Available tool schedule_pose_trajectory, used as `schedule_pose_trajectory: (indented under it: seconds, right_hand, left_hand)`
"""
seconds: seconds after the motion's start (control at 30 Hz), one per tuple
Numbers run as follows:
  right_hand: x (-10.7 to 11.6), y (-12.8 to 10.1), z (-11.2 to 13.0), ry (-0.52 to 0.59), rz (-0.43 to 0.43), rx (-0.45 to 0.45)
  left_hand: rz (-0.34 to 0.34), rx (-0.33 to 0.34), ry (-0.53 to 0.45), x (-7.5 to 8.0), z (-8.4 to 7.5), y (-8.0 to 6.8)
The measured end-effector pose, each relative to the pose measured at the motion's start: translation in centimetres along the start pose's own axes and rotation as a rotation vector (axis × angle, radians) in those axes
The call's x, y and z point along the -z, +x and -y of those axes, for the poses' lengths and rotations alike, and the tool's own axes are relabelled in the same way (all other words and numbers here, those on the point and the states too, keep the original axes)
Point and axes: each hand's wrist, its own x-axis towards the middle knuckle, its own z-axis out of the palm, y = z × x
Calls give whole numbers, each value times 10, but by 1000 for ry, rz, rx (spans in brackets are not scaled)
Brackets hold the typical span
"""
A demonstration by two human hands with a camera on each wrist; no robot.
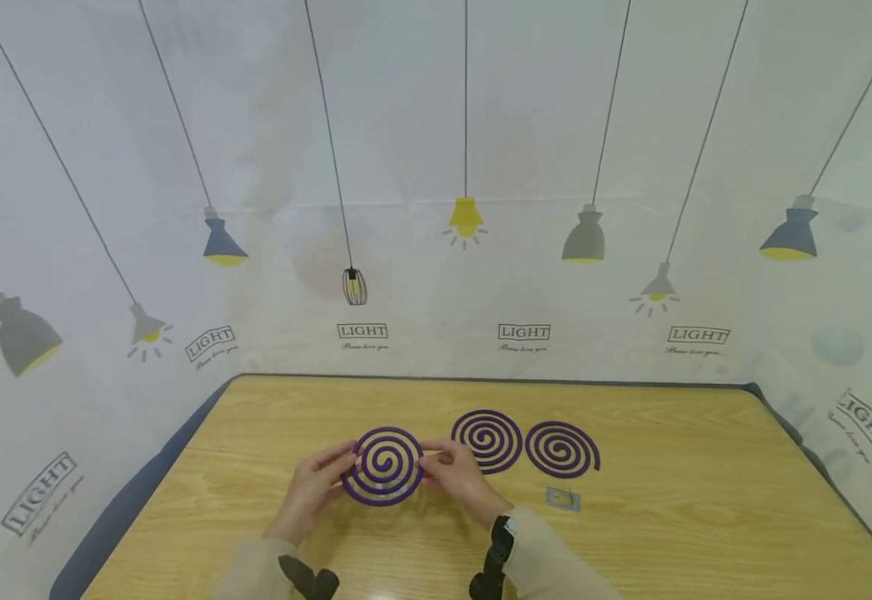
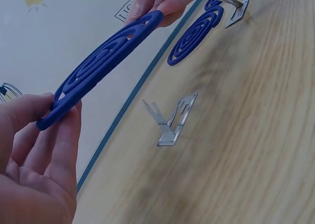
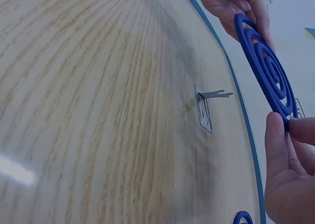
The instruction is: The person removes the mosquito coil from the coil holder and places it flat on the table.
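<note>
A purple mosquito coil [image 1: 384, 502], looking blue in the wrist views, is held above the table by both hands. My left hand [image 1: 312, 492] pinches its left edge between thumb and fingers; the right hand [image 1: 464, 479] pinches the opposite edge. In the left wrist view the coil [image 2: 101, 66] is tilted and clear of the tabletop. Below it lies a metal coil stand [image 2: 170, 136] with a forked prong bent upward, seen too in the right wrist view as a stand [image 3: 203, 113] apart from both hands.
Two more coils lie flat beyond the right hand, a nearer coil [image 1: 484, 437] and a farther coil [image 1: 560, 448]. A second metal stand [image 1: 563, 499] sits in front of them. Behind the wooden table [image 1: 706, 500] hangs a lamp-printed curtain [image 1: 421, 150].
</note>
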Motion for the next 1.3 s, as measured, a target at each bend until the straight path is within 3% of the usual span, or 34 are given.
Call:
schedule_pose_trajectory:
  seconds: [0.23, 0.57, 1.03, 1.3]
  right_hand:
    - [0, 5, 7, -7, -37, 23]
    - [1, 19, 12, 28, -94, -18]
    - [1, 33, 13, 29, -171, -33]
    - [3, 40, 11, 66, -212, -42]
  left_hand:
    - [50, -22, -32, 1, -8, 3]
    - [58, -54, -80, -1, -12, 14]
    - [-28, -65, -206, -13, -11, 29]
    - [-91, -118, -287, -18, 6, 46]
